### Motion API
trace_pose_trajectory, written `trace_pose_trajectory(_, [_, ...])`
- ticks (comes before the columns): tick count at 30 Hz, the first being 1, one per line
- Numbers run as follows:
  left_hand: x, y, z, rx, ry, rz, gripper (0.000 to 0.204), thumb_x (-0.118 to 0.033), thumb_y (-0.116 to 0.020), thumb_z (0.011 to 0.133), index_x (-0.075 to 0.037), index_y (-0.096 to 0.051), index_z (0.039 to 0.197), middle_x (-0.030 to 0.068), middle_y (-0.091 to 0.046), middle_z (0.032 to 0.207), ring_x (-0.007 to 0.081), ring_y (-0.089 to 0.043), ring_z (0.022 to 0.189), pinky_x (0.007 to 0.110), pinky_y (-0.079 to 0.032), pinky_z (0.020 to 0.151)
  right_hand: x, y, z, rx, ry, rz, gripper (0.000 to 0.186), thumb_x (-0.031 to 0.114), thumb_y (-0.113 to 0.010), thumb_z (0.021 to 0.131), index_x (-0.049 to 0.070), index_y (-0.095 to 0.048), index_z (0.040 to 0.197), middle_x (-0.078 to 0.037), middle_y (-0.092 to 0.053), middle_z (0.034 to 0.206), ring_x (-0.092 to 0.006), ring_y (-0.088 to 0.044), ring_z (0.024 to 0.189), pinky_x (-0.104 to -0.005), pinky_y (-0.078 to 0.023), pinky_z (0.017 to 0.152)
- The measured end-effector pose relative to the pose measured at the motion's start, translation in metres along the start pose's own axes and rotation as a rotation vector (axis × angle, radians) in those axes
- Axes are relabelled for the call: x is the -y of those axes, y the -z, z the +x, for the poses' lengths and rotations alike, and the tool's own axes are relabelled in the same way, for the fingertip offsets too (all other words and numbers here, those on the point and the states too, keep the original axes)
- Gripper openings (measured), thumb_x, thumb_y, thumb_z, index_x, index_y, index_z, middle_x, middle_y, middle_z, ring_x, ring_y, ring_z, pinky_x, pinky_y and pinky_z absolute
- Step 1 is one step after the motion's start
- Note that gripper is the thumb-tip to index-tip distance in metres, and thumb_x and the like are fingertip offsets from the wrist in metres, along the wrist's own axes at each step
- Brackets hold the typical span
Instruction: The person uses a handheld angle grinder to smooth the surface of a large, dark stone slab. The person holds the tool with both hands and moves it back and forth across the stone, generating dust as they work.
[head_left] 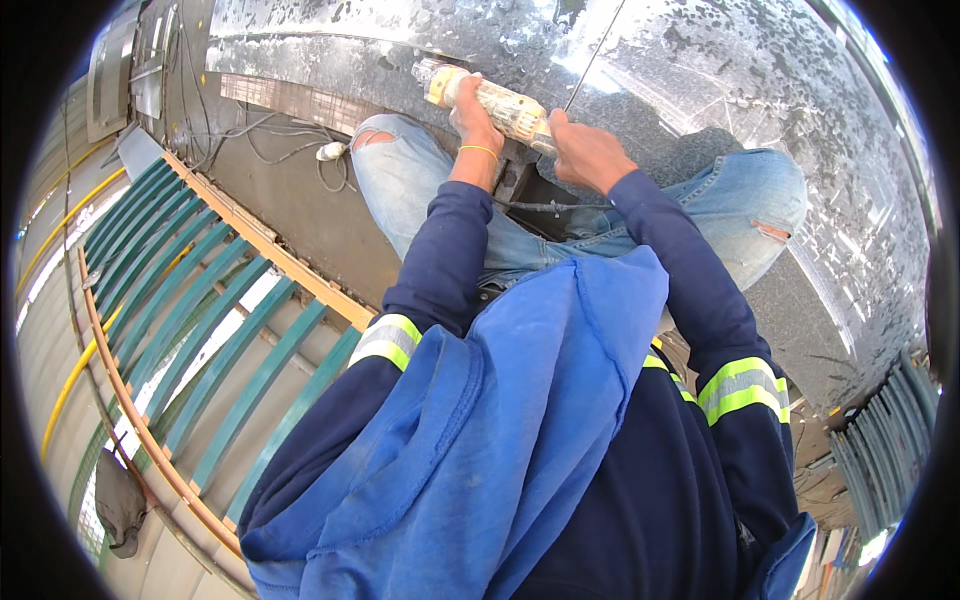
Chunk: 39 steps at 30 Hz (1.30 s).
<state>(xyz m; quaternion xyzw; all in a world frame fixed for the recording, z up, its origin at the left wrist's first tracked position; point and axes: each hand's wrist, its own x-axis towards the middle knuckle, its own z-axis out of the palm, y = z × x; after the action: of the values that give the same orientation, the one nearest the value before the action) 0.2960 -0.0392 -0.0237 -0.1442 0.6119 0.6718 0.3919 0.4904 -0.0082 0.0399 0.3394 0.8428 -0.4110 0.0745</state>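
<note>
A worn yellow angle grinder [512, 110] lies across both my hands, its head pointing up and to the left above a scuffed grey metal sheet [680, 60]. My left hand [473, 122] is wrapped round the body near the head. The rear end is gripped by my right hand [588, 153], with the fingers closed round it. Whether the head touches the sheet, I cannot tell. Below the tool, a dark cable [550, 207] runs between my bent legs in torn jeans [400, 180].
To the left stands a frame of teal slats [225, 335] with wooden rails. Loose cords and a white connector [331, 151] lie on the floor beside my left knee. More teal slats [885, 450] are stacked at the lower right. A yellow pipe [65, 395] runs along the far left.
</note>
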Motion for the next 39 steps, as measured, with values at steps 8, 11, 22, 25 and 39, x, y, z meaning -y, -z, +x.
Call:
trace_pose_trajectory(8, [-0.004,-0.003,-0.013,0.012,0.052,0.023,0.038,-0.026,-0.068,0.081,-0.007,-0.055,0.111,0.0096,-0.061,0.095,0.0306,-0.065,0.084,0.051,-0.056,0.077,-0.001,0.003,-0.009,-0.018,0.028,-0.004,0.032,0.006,-0.062,0.076,-0.002,-0.043,0.100,-0.029,-0.068,0.082,-0.0470,-0.068,0.078,-0.0549,-0.052,0.067])
trace_pose_trajectory(11, [0.002,-0.001,-0.018,0.019,0.055,0.019,0.037,-0.026,-0.068,0.081,-0.007,-0.055,0.111,0.0094,-0.060,0.096,0.0304,-0.065,0.085,0.051,-0.056,0.077,-0.002,0.004,-0.019,-0.024,0.025,0.011,0.032,0.005,-0.060,0.077,-0.002,-0.041,0.101,-0.029,-0.067,0.080,-0.0487,-0.066,0.075,-0.0571,-0.051,0.065])
trace_pose_trajectory(22, [-0.005,-0.003,-0.003,-0.016,0.022,0.044,0.038,-0.026,-0.067,0.081,-0.006,-0.055,0.111,0.0100,-0.060,0.098,0.0313,-0.065,0.086,0.052,-0.056,0.077,-0.004,-0.006,0.002,-0.054,0.050,0.028,0.031,0.005,-0.060,0.076,-0.002,-0.042,0.101,-0.029,-0.066,0.079,-0.0476,-0.066,0.077,-0.0563,-0.050,0.065])
trace_pose_trajectory(25, [-0.004,-0.002,-0.008,0.016,0.057,0.023,0.037,-0.026,-0.067,0.081,-0.006,-0.054,0.110,0.0100,-0.060,0.096,0.0312,-0.065,0.086,0.052,-0.056,0.077,-0.005,-0.002,-0.001,-0.054,0.058,0.028,0.031,0.005,-0.060,0.076,-0.002,-0.042,0.101,-0.029,-0.066,0.079,-0.0479,-0.066,0.077,-0.0563,-0.051,0.066])
trace_pose_trajectory(39, [0.001,-0.004,-0.012,-0.013,0.055,0.011,0.041,-0.026,-0.069,0.079,-0.003,-0.055,0.110,0.0103,-0.060,0.093,0.0296,-0.065,0.082,0.049,-0.057,0.074,-0.003,0.002,-0.010,-0.021,0.004,0.033,0.031,0.004,-0.058,0.077,-0.002,-0.042,0.103,-0.031,-0.066,0.082,-0.0487,-0.067,0.079,-0.0570,-0.051,0.069])
